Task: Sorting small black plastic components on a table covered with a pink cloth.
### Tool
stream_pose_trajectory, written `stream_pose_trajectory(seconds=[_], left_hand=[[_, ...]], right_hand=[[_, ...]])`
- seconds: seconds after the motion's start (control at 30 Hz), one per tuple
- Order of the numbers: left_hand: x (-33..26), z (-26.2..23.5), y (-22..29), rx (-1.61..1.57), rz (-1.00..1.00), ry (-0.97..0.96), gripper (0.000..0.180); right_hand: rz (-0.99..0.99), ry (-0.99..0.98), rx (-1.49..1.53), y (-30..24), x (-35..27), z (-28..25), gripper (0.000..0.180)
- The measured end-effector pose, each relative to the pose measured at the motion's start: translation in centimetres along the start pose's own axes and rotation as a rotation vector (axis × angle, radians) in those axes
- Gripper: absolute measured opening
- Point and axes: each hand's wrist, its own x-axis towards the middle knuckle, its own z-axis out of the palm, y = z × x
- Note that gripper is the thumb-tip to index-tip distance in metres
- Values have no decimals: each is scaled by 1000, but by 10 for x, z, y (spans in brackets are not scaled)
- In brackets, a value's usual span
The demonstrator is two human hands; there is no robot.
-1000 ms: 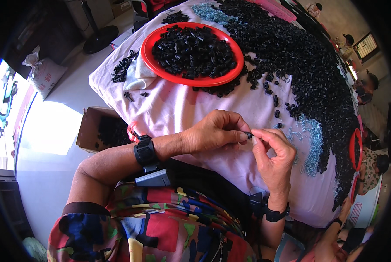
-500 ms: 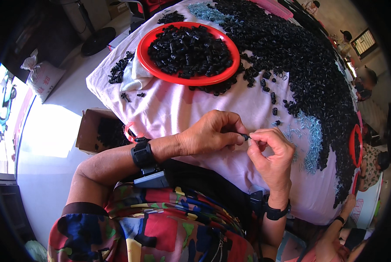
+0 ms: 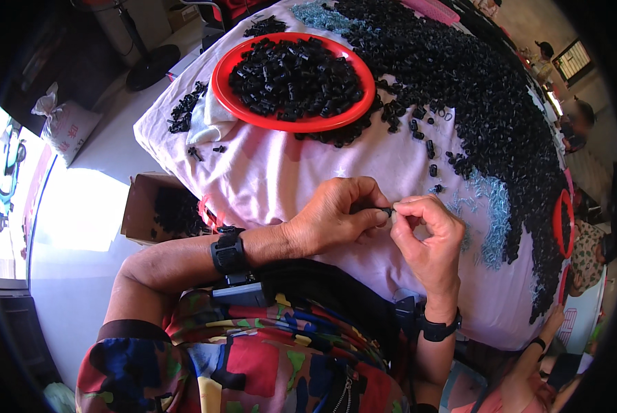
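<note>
My left hand (image 3: 336, 215) and my right hand (image 3: 427, 234) meet over the pink cloth (image 3: 274, 172), fingertips pinched together on one small black plastic piece (image 3: 387, 211). Most of that piece is hidden by my fingers. A red plate (image 3: 220, 82) heaped with the same black pieces stands beyond my hands. A broad spread of loose black pieces (image 3: 487, 89) covers the cloth to the right, with a patch of small pale blue-grey parts (image 3: 491, 206) near my right hand.
A white cloth (image 3: 208, 120) and a small heap of black pieces (image 3: 183, 113) lie left of the plate. A cardboard box (image 3: 143, 206) with black pieces sits on the floor at left. Another red plate (image 3: 558, 224) and another person's hand (image 3: 553, 323) are at right.
My hands stay pinched on the small piece, barely shifting. The view has drifted slightly, so the red plate sits a little further left.
</note>
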Motion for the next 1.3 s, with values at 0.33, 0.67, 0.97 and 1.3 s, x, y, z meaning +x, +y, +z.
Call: stream_pose_trajectory(seconds=[0.33, 0.67, 0.97, 1.3], left_hand=[[1, -9, 3, -123, -114, -32, 23], [6, -10, 1, -103, -82, -28, 25], [6, -13, 4, -272, -140, -183, 24], [4, -15, 7, -232, -128, -176, 20]], right_hand=[[-86, -25, -208, -11, 0, 6, 30], [-185, 1, -316, -15, 1, 9, 37], [12, -38, -78, -15, 3, -7, 18], [-46, 83, -106, -8, -1, 7, 15]])
